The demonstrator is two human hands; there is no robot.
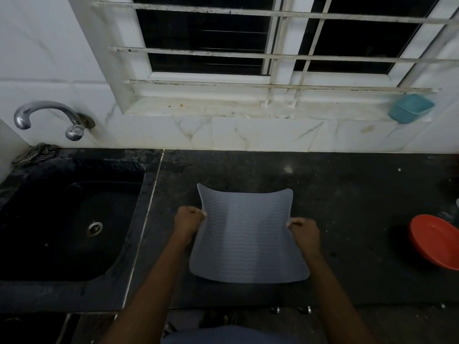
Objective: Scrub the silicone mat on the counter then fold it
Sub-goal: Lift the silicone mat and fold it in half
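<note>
Silicone mat [246,234], grey and thin with a fine wavy ribbed texture and rounded corners, held spread between two hands just above a dark speckled stone tabletop [347,194]. It sits directly ahead of the person, at the middle of the tabletop, long axis running away from the body, with the far edge curling upward and the near edge sagging toward the surface. The left hand [188,220] pinches the left edge and the right hand [304,230] pinches the right edge, both clenched on the mat at about its midpoint, equally near. Since the grips face each other across the short width, a fold would likely bring the two side edges together. The sheet looks floppy and slightly glossy. Farther left lies a black sink [74,219] under a chrome tap [49,115]; a crumpled cloth [34,152] rests behind it. At the far right sits a red bowl [437,240], and a teal container [411,108] stands on the window ledge [223,105]
</note>
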